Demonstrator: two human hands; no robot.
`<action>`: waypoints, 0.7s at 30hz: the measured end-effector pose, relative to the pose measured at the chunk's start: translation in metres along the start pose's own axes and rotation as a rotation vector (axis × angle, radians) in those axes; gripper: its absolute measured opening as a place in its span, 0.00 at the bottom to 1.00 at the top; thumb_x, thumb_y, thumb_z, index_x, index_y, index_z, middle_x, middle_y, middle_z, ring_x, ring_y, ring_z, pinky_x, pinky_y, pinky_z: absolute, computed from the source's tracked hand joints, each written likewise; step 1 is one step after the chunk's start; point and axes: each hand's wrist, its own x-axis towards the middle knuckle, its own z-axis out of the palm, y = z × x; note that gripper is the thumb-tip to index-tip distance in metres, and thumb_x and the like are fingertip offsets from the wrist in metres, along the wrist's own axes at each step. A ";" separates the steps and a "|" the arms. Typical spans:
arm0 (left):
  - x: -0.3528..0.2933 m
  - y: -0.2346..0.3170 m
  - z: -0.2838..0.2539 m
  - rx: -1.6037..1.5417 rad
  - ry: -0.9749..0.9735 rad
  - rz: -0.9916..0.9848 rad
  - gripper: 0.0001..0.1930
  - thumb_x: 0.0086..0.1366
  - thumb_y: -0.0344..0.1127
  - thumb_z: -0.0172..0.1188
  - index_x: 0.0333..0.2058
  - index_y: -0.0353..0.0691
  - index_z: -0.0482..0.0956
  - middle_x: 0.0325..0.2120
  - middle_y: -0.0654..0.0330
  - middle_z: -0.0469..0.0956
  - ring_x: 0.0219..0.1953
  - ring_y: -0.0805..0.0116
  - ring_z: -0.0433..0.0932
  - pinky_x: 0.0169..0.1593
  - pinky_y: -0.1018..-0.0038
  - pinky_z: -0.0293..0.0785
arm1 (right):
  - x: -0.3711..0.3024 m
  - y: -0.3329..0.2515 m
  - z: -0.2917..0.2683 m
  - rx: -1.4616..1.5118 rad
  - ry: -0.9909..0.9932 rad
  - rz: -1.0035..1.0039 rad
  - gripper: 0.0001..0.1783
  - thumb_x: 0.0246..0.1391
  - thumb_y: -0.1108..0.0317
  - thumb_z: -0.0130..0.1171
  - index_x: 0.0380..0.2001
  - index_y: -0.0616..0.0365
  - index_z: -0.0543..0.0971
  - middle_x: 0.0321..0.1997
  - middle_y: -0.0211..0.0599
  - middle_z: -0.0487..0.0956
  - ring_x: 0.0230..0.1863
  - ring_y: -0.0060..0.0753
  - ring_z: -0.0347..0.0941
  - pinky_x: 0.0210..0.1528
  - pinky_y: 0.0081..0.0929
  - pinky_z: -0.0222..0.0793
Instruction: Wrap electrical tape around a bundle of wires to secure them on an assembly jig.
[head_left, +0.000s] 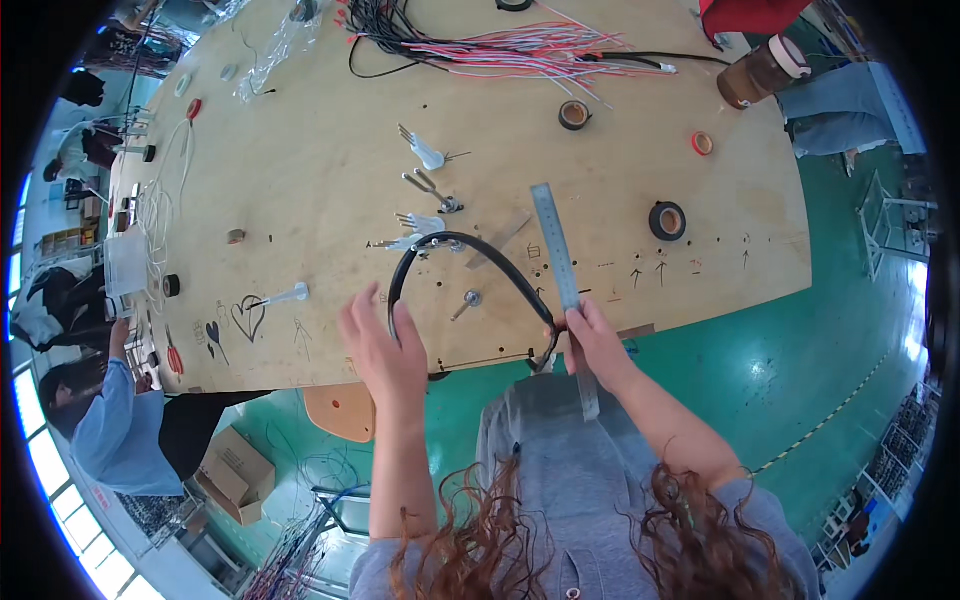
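A thick black cable [507, 268] arches over the near part of the table, its top by the metal pegs. My left hand [385, 345] is at the cable's left end, fingers spread, with the cable in the gap between thumb and fingers. My right hand [600, 345] is closed around a long steel ruler [556, 245], which slants from the tabletop down toward my lap. The cable's right end reaches the fingers of that same hand; whether they pinch it too is hidden. A metal post [472, 298] stands inside the arch.
Several pronged peg holders [428, 155] stand mid-table [330, 180]. Black tape rolls [667, 221], a red tape roll [702, 143], a wire bundle [480, 50] and a brown bottle [755, 75] lie around. A person in blue [120, 425] sits at left.
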 end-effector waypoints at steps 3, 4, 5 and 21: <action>-0.031 0.042 0.007 -0.008 -0.130 0.048 0.13 0.63 0.33 0.46 0.43 0.32 0.68 0.38 0.49 0.69 0.40 0.60 0.69 0.44 0.67 0.66 | -0.017 -0.004 -0.004 0.068 0.022 0.033 0.10 0.61 0.62 0.40 0.37 0.57 0.64 0.28 0.33 0.74 0.12 0.19 0.65 0.14 0.15 0.61; -0.043 0.054 0.016 -0.158 -0.349 -0.045 0.13 0.64 0.32 0.46 0.44 0.32 0.68 0.39 0.49 0.69 0.40 0.61 0.70 0.43 0.69 0.67 | -0.023 -0.008 -0.002 0.087 0.013 0.060 0.10 0.60 0.63 0.41 0.38 0.58 0.65 0.26 0.32 0.74 0.12 0.20 0.65 0.15 0.16 0.61; -0.058 0.054 0.037 -0.410 -0.400 -0.211 0.12 0.64 0.33 0.46 0.43 0.32 0.69 0.38 0.51 0.71 0.39 0.65 0.71 0.41 0.71 0.68 | -0.029 -0.011 0.002 0.080 -0.002 0.065 0.10 0.60 0.63 0.41 0.38 0.58 0.65 0.26 0.32 0.74 0.12 0.20 0.65 0.15 0.16 0.61; -0.073 0.074 0.066 -1.004 -0.547 -0.643 0.12 0.65 0.35 0.48 0.36 0.32 0.75 0.27 0.61 0.76 0.27 0.77 0.70 0.32 0.81 0.67 | -0.069 -0.024 -0.035 -0.127 -0.242 0.180 0.21 0.61 0.56 0.42 0.46 0.61 0.71 0.28 0.29 0.73 0.10 0.17 0.65 0.14 0.15 0.60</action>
